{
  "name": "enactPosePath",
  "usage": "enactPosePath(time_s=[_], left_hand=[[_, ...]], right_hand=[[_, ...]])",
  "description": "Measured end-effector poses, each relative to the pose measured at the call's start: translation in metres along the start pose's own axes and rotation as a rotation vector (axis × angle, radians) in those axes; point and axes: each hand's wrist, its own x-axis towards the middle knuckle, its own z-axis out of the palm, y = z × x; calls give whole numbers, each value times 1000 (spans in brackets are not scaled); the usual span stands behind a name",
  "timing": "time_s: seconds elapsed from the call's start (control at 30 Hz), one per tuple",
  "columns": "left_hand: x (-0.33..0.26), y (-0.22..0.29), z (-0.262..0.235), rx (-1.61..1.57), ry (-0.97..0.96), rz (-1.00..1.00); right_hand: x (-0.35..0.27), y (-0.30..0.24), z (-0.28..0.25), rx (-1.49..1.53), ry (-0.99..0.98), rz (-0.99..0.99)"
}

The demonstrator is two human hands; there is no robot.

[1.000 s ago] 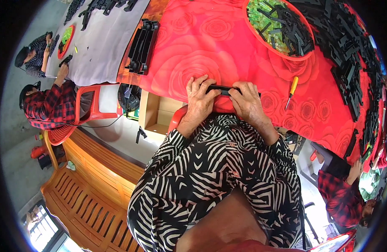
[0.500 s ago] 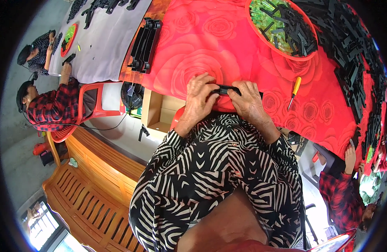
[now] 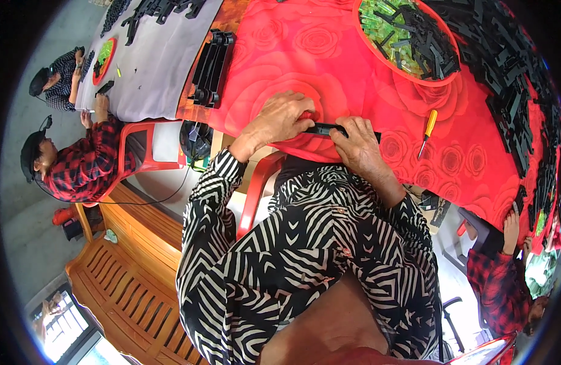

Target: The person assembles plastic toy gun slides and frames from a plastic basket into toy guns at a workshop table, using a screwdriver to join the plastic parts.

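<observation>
A slim black plastic part [image 3: 322, 129] lies lengthwise along the near edge of the red table, in front of my body. My right hand [image 3: 357, 145] is closed over its right portion, thumb and fingers gripping it. At its left end, my left hand [image 3: 281, 118] has curled fingers, with the thumb and fingertips touching the part. My fingers cover portions of it, so its full shape is hidden. To the right of my right hand lies a screwdriver [image 3: 429, 125] with a yellow handle.
A red-rimmed basket [image 3: 356, 23] holds green and black pieces. A large heap of black parts [image 3: 505, 91] covers the right side; stacked black parts [image 3: 213, 68] stand left. Co-workers sit at left and right. A wooden bench [image 3: 128, 286] and red chair [image 3: 256, 188] are near me.
My left hand has shifted left and slightly away from me, its elbow swinging outward. The right hand stays on the black part, which has hardly moved.
</observation>
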Motion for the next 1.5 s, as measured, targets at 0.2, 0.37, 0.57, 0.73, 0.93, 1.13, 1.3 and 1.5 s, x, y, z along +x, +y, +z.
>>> enactPosePath(time_s=[0.2, 0.37, 0.57, 0.73, 0.93, 1.13, 1.3, 1.5], left_hand=[[14, -2, 21, 244, -49, 257], [27, 0, 13, 391, -143, 428], [46, 17, 8, 660, -181, 755], [52, 25, 10, 734, -300, 795], [47, 5, 17, 698, -200, 863], [39, -10, 18, 646, -168, 902], [40, -9, 18, 621, -142, 881], [38, -17, 19, 596, -162, 813]], right_hand=[[1, 0, 2, 8, 11, 1], [1, 2, 1, 25, 15, -1], [0, 2, 1, -9, -1, -20], [-3, 5, 6, 42, 3, -11], [-3, 4, 9, 33, 47, -14], [-3, 5, 12, 64, 74, -17], [-3, 7, 12, 70, 78, -23], [-1, 6, 12, 69, 85, -16]])
